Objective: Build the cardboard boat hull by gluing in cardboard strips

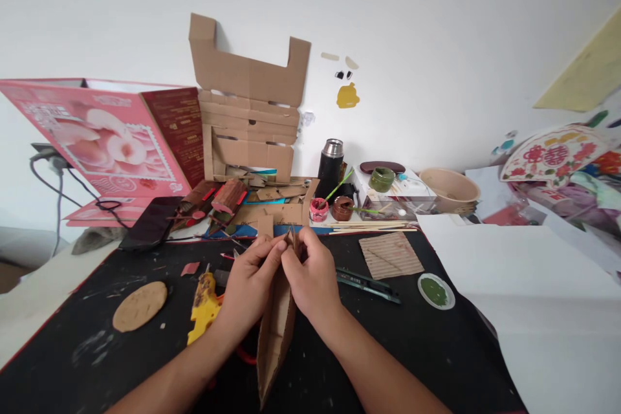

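A narrow cardboard boat shape (277, 330) with raised side walls points away from me over the black mat. My left hand (256, 272) pinches its far pointed end from the left. From the right, my right hand (310, 272) squeezes the same tip, thumbs nearly touching. The walls meet at that tip between my fingers; the near end tapers to a point. Just left of my left wrist lies a yellow hot glue gun (204, 307), partly hidden by the arm. A dark green utility knife (369, 286) rests right of my right hand.
An oval cardboard piece (140, 307) lies at left, a corrugated square (391, 255) and a lid with green paint (436, 291) at right. Behind stand paint jars (343, 208), a black thermos (330, 168), an open cardboard box (250, 123) and a pink box (111, 142).
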Demonstrator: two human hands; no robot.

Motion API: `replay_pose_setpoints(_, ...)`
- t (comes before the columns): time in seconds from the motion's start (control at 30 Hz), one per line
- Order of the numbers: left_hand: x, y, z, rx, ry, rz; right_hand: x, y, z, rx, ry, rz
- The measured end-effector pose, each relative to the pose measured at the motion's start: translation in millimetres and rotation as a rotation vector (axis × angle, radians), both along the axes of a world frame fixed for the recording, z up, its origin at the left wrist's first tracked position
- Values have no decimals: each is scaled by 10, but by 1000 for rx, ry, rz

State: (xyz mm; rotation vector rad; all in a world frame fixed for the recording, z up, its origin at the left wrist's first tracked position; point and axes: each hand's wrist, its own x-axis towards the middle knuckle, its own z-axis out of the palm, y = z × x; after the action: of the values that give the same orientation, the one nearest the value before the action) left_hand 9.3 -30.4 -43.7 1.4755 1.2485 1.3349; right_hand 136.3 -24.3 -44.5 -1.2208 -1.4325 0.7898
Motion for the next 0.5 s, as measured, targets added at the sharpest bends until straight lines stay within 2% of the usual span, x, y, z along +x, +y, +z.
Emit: replay_pose_setpoints(0.5, 12, -8, 22, -3, -12, -3, -2, -2, 15, -2, -13, -6)
